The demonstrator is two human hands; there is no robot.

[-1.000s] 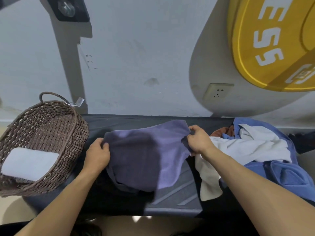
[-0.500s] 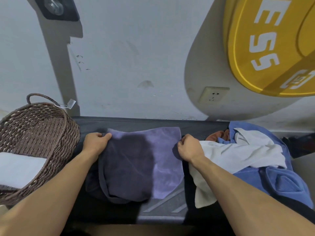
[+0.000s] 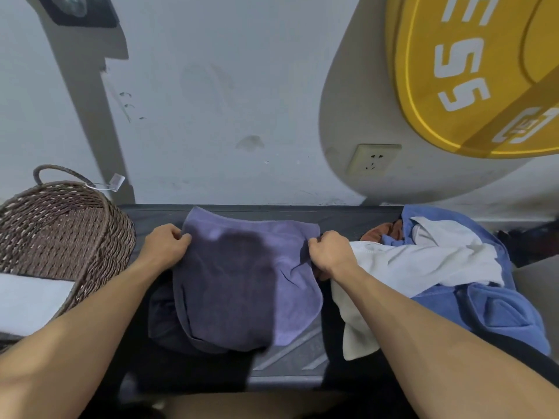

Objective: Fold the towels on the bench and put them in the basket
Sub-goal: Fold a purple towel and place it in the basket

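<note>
Wicker basket point(image 3: 75, 234) holds one folded white towel point(image 3: 30, 303).

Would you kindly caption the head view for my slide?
Both hands, left and right, grip a purple towel on the bench beside a basket.

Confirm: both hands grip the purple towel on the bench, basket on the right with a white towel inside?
One error: the basket sits on the left, not the right, per the head view. Otherwise correct: left hand and right hand grip the purple towel, white towel inside the basket.
</note>
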